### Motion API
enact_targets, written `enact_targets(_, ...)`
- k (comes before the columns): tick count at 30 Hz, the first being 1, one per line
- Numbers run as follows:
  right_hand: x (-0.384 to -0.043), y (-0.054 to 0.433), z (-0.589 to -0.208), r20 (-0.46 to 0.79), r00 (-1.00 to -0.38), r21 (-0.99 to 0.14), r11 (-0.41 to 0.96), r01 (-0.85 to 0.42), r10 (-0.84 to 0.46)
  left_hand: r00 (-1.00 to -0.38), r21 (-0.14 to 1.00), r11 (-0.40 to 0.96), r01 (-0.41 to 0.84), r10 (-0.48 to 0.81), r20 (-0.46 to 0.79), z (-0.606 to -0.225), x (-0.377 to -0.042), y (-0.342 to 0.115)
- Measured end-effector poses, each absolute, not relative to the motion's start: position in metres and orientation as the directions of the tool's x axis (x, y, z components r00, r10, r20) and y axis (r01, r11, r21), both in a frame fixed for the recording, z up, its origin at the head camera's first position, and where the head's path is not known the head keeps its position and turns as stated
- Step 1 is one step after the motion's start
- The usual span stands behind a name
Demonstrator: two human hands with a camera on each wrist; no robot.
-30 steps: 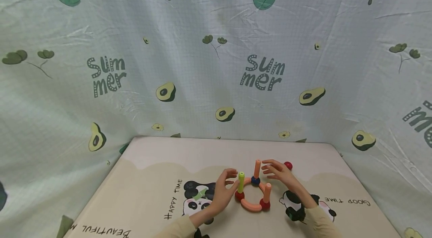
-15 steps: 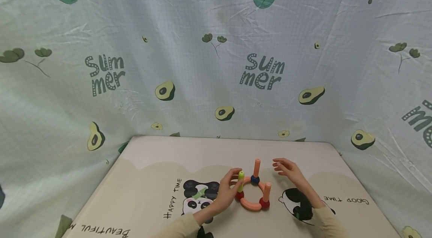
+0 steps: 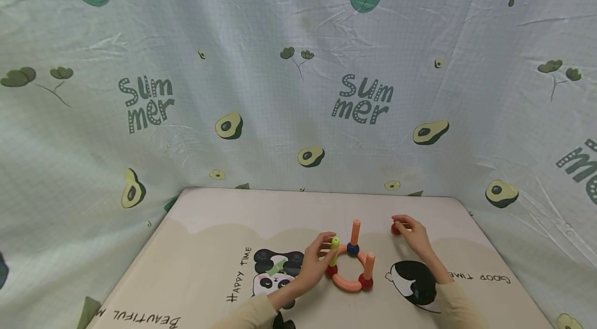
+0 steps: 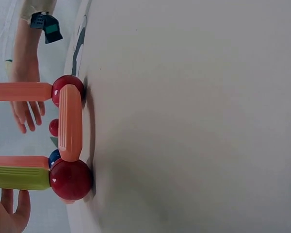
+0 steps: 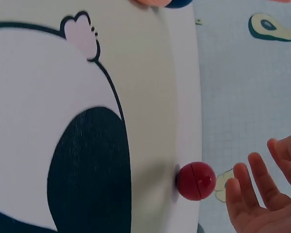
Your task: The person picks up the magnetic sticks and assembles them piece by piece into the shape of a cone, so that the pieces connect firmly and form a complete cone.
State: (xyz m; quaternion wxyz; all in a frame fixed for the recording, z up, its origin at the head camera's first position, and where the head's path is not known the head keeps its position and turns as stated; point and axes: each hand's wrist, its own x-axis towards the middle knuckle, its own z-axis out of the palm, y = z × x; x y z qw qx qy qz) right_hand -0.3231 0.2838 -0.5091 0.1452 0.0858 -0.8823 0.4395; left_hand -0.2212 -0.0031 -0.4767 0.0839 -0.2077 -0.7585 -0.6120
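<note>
On the table a ring of curved orange rods point(image 3: 346, 284) joins a dark blue ball point(image 3: 353, 249) and two red balls. Two orange rods point(image 3: 355, 233) and a yellow-green rod point(image 4: 20, 178) stand upright on these balls. My left hand point(image 3: 315, 266) holds the yellow-green rod between thumb and fingers, above the left red ball point(image 4: 71, 180). Farther back at the right, my right hand point(image 3: 414, 238) reaches over a loose red ball point(image 5: 196, 181). In the right wrist view its fingers point(image 5: 262, 182) are spread loosely, with a gap between them and that ball.
The table point(image 3: 210, 215) has a printed mat with pandas and lettering. Behind it hangs a pale cloth point(image 3: 266, 85) patterned with leaves and avocados. The second red ball point(image 4: 68, 90) of the ring carries an upright orange rod on the right side.
My left fingers have closed around the yellow-green rod. The right hand has moved away from the back orange rod, rightward to the loose red ball. The ring has stayed in place.
</note>
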Motion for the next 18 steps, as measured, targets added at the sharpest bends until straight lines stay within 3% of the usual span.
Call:
enact_targets(3,-0.324,0.286,-0.508,0.362,-0.932,-0.689,0.667,-0.285,-0.024,-0.902,0.894,0.169,0.414,0.211,0.378,-0.476,-0.221,-0.003)
enact_targets(10,-0.327,0.289,-0.51,0.422,-0.893,-0.493,0.788,-0.37,-0.156,-0.888,0.877,0.183,0.444,0.221,0.404,-0.496,-0.232,-0.002)
enact_targets(18,-0.331,0.288,-0.514,0.288,-0.936,-0.299,0.91,-0.287,-0.201,-0.883,0.883,0.16,0.441,0.253,0.395,-0.475,-0.22,-0.004)
